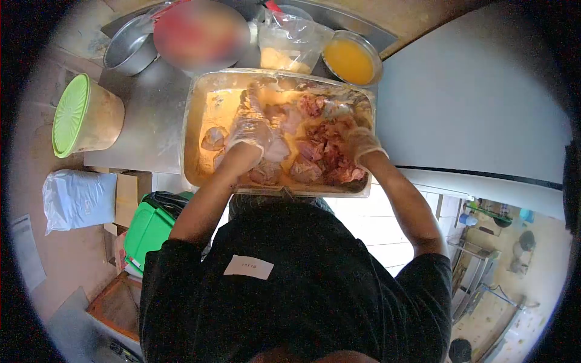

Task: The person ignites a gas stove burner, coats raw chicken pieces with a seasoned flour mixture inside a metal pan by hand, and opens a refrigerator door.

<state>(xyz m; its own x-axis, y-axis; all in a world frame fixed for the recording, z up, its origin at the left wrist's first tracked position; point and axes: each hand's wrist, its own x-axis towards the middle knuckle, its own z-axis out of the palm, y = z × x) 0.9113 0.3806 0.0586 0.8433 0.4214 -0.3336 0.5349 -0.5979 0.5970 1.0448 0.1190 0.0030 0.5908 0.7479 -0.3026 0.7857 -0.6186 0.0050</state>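
Note:
A large rectangular tray [189, 130] holds yellow-orange flour or batter and pieces of raw meat [324, 142]. My left hand [248, 130], in a clear plastic glove, is in the tray's left half among coated pieces; its fingers blend into the coating. In a similar glove, my right hand [363, 142] reaches over the right edge of the reddish meat pile, its fingertips hidden among the pieces. A few paler coated pieces [214, 138] lie at the tray's left side.
Behind the tray are a metal pot [130, 48], a blurred round container [200, 33], a plastic bag [290, 45] and a bowl of orange liquid [349, 62]. A lime-lidded tub [91, 116] stands left. A white surface [466, 103] borders the right.

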